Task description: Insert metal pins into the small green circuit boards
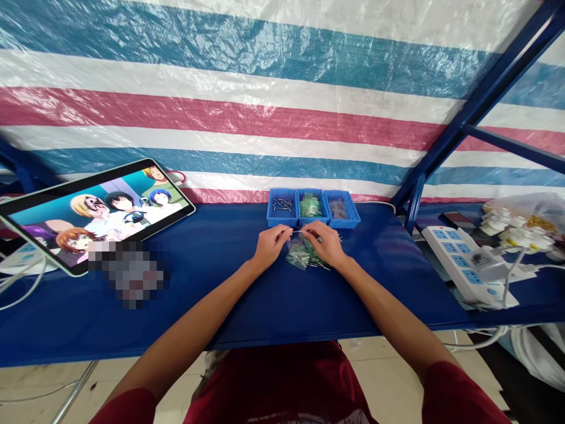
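Observation:
My left hand (270, 244) and my right hand (325, 242) meet over the blue table (229, 294), fingers pinched together on a thin metal pin (299, 231) held between them. Under and between the hands lies a small pile of green parts (299, 254) with thin metal leads. Just beyond the hands stand three small blue bins: the left bin (281, 207) holds metal pins, the middle bin (311, 206) green parts, the right bin (341, 208) brownish parts.
A tablet (95, 212) showing a cartoon leans at the left, with white cables beside it. A white power strip (468, 265) and a bag of small white and yellow parts (521, 227) lie at the right. A blue frame post (415, 200) rises right of the bins. A striped tarp hangs behind.

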Tool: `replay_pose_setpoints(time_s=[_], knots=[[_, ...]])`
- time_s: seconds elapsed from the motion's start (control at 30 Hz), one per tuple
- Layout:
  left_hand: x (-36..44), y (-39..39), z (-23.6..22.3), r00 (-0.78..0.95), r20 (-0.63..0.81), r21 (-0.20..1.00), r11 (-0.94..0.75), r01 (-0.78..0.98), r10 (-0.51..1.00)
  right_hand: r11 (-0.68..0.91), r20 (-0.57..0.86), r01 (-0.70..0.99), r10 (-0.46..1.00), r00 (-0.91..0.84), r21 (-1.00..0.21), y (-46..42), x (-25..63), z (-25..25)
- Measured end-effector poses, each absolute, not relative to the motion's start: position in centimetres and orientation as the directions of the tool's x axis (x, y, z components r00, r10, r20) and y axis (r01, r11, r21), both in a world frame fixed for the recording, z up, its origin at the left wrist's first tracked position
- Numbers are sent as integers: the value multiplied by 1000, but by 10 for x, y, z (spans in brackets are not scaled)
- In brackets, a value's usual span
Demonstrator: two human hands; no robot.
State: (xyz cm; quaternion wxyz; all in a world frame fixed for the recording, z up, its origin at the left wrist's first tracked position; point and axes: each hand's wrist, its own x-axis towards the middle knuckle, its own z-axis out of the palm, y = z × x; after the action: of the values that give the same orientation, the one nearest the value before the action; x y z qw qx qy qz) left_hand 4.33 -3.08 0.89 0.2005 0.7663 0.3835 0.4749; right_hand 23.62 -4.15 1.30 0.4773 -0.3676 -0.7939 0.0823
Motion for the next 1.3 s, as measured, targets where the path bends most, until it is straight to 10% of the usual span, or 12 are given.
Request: replay_pose_setpoints(time_s=[1.3], knots=[[47,-33,7,166,729,563,-719,408,664,683,676,565,685,-273,-463,-43,235,12]])
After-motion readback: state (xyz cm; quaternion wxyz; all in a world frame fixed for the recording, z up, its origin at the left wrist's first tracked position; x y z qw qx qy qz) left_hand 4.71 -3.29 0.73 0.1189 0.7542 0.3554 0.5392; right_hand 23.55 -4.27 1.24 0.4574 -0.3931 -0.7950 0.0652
